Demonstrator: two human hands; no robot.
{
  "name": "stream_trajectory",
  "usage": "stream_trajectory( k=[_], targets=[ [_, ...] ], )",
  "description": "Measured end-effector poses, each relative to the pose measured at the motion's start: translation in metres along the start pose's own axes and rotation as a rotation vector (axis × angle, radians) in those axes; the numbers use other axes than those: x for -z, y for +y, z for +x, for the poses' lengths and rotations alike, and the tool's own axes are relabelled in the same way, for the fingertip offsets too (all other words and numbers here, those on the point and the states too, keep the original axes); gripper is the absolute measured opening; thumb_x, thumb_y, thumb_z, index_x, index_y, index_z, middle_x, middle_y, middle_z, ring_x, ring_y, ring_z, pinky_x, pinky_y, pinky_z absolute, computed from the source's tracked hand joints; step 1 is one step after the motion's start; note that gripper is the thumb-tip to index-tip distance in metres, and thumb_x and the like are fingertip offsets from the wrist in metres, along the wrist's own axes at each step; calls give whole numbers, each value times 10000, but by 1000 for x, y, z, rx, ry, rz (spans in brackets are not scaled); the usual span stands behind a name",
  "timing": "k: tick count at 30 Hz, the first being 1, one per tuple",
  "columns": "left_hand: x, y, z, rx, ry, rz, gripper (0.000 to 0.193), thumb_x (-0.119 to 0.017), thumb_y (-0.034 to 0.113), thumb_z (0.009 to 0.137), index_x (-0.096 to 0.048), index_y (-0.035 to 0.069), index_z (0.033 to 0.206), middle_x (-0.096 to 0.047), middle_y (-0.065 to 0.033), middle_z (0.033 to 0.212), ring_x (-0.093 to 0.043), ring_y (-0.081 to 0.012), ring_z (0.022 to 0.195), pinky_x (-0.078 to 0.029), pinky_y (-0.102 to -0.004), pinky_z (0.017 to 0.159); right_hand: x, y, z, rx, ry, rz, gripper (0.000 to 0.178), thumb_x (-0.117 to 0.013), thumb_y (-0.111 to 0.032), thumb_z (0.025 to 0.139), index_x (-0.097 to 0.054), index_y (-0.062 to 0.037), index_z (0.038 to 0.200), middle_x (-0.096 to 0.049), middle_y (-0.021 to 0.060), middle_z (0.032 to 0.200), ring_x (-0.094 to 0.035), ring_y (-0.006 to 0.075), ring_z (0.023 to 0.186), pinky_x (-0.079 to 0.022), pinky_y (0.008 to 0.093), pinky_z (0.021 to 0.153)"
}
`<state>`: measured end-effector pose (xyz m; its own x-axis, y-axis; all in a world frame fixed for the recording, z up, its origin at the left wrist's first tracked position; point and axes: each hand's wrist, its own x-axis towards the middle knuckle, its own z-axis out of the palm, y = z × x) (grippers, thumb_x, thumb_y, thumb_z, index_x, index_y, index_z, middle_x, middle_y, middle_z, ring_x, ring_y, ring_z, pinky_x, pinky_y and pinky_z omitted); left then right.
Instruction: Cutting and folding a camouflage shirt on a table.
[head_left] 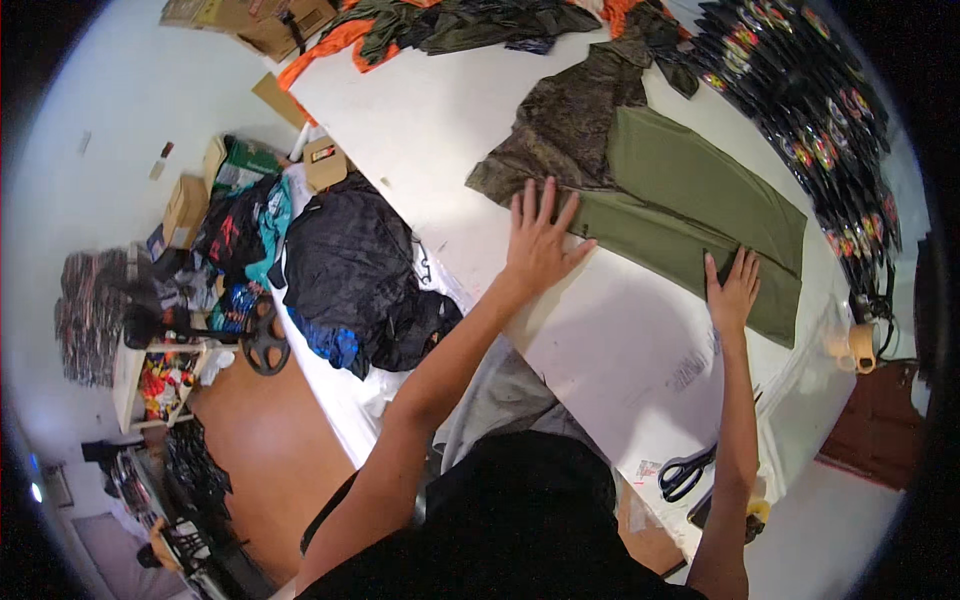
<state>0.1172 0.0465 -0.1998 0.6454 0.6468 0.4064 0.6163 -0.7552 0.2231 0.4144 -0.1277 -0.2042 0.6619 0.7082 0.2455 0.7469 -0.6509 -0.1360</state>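
A green garment (690,180) with a darker camouflage-patterned part (570,125) lies spread on the white table (430,130). Its dark sleeve-like end reaches toward the far edge. My left hand (541,240) rests with fingers spread on the near left edge of the garment, where the dark part meets the green. My right hand (733,287) lies flat, fingers stretched, on the near edge toward the right end. Neither hand grips anything. A dark seam or zip line runs along the green cloth between them.
Black-handled scissors (683,475) lie near my right forearm. Orange and dark green clothes (440,28) are heaped along the far edge. Packaged black items (800,110) line the right side. A pile of black clothing (350,260) sits left of the table, near cardboard boxes (325,163).
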Motion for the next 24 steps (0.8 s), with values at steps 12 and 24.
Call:
stream_trajectory(
  k=[12,24],
  targets=[
    [19,-66,-31,278,2,177,769,-404,639,855,-373,93,1397,-276,-190,1463,-192,-421,1353,-143,-571,1071,3,30,-3,-192,-132,-183,878,-325,-701,846,-209,-81,1456,-161,140,1518,-117,283,1408,-79,432,1134],
    [31,-48,-19,404,-104,177,870,-373,708,833,-379,29,1378,-212,-237,1474,-120,-419,1378,-103,-568,1088,15,-4,-38,-95,-54,-132,855,-413,-675,826,-321,-58,1411,-229,204,1480,-150,342,1391,-83,519,1109]
  ],
)
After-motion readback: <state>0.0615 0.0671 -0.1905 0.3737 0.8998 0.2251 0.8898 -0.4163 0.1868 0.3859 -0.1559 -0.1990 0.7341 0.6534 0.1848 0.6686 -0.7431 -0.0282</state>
